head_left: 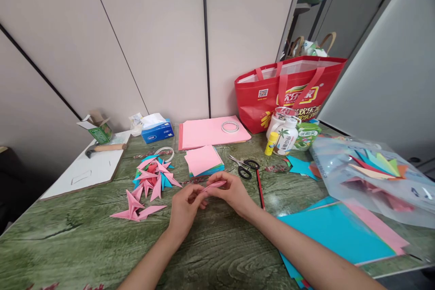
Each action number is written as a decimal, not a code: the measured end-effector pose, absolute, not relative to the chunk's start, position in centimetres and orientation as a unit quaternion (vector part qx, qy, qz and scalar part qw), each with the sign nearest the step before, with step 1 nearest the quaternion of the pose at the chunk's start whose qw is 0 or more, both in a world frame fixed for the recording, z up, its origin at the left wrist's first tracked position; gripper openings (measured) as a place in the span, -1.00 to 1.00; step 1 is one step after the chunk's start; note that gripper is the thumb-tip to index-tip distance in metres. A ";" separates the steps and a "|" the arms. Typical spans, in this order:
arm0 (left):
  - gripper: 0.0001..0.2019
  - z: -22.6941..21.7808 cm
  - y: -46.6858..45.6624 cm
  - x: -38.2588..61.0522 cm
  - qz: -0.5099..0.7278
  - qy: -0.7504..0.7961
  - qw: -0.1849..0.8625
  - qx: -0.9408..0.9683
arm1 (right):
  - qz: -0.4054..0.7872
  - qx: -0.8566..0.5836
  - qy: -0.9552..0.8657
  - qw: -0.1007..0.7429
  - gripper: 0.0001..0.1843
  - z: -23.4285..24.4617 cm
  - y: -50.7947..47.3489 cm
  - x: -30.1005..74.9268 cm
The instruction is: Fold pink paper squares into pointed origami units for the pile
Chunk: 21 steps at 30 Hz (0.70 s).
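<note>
Both my hands meet over the green table (84, 240), pinching one folded pink paper piece (215, 186). My left hand (185, 206) grips its near end with closed fingers. My right hand (234, 192) curls round its far end. Just left lies a heap of folded pink and teal paper pieces (152, 176), with two more pink ones (136, 208) nearer me. A stack of small pink squares (203, 161) sits just beyond my hands. Black scissors (245, 167) and a red pencil (260, 188) lie to the right of them.
Large pink sheets (210, 132) with a tape roll (230, 126) lie at the back, beside a tissue box (157, 131). A red bag (288, 88), bottles (285, 133) and a glue stick (271, 143) stand back right. Teal sheets (336, 233) and a plastic bag (374, 176) fill the right. A white board (88, 167) with a hammer (105, 147) lies left.
</note>
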<state>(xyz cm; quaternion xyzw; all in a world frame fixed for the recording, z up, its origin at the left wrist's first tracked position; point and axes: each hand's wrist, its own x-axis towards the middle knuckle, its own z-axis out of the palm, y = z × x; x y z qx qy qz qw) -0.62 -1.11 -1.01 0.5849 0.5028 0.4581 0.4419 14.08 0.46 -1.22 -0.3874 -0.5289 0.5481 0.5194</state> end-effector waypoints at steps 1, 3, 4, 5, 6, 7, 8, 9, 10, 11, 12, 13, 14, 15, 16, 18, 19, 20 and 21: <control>-0.88 -1.0 -1.1 -0.7 0.463 0.498 0.444 0.584 | 0.534 -0.389 -0.547 0.514 -0.75 -1.2 0.5 14.2; -0.87 -1.0 -1.1 -0.6 0.477 0.484 0.466 0.567 | 0.531 -0.388 -0.558 0.506 -0.77 -1.2 0.7 14.4; -0.84 -0.9 -1.1 -0.6 0.485 0.477 0.482 0.552 | 0.533 -0.390 -0.555 0.506 -0.76 -1.2 0.8 14.4; -0.81 -0.8 -1.1 -0.6 0.490 0.473 0.498 0.537 | 0.532 -0.393 -0.552 0.508 -0.76 -1.2 0.8 14.4; -0.78 -0.7 -1.0 -0.5 0.492 0.473 0.508 0.526 | 0.529 -0.397 -0.548 0.512 -0.77 -1.2 0.9 14.5; -0.77 -0.6 -1.0 -0.5 0.491 0.475 0.512 0.521 | 0.524 -0.402 -0.546 0.515 -0.77 -1.2 0.9 14.4; -0.78 -0.6 -1.0 -0.5 0.488 0.479 0.511 0.521 | 0.519 -0.404 -0.547 0.518 -0.78 -1.2 0.9 14.4; -0.80 -0.5 -1.0 -0.5 0.486 0.483 0.507 0.523 | 0.517 -0.405 -0.549 0.518 -0.78 -1.3 0.9 14.4; -0.82 -0.5 -1.0 -0.6 0.486 0.486 0.502 0.525 | 0.514 -0.403 -0.553 0.517 -0.78 -1.3 0.9 14.4; -0.84 -0.4 -1.0 -0.6 0.490 0.487 0.498 0.524 | 0.511 -0.401 -0.560 0.515 -0.77 -1.4 0.9 14.4; -0.86 -0.4 -1.0 -0.6 0.495 0.486 0.494 0.523 | 0.506 -0.398 -0.568 0.513 -0.77 -1.4 0.9 14.4; -0.88 -0.4 -1.0 -0.7 0.502 0.485 0.491 0.522 | 0.501 -0.395 -0.577 0.509 -0.77 -1.4 0.9 14.4; -0.90 -0.4 -1.0 -0.7 0.508 0.482 0.487 0.523 | 0.498 -0.393 -0.585 0.505 -0.78 -1.4 0.8 14.4; -0.92 -0.3 -1.1 -0.7 0.512 0.479 0.482 0.524 | 0.497 -0.390 -0.590 0.502 -0.78 -1.4 0.8 14.4; -0.93 -0.3 -1.1 -0.7 0.517 0.477 0.478 0.526 | 0.497 -0.388 -0.593 0.500 -0.79 -1.3 0.7 14.4; -0.95 -0.3 -1.2 -0.7 0.523 0.473 0.473 0.528 | 0.499 -0.388 -0.596 0.496 -0.80 -1.2 0.6 14.4; -0.95 -0.3 -1.2 -0.7 0.527 0.470 0.471 0.529 | 0.500 -0.387 -0.597 0.493 -0.81 -1.1 0.5 14.4; -0.95 -0.3 -1.2 -0.7 0.530 0.466 0.470 0.530 | 0.503 -0.386 -0.596 0.492 -0.81 -1.1 0.5 14.4; -0.95 -0.3 -1.2 -0.7 0.534 0.461 0.469 0.531 | 0.510 -0.383 -0.594 0.490 -0.80 -1.0 0.4 14.3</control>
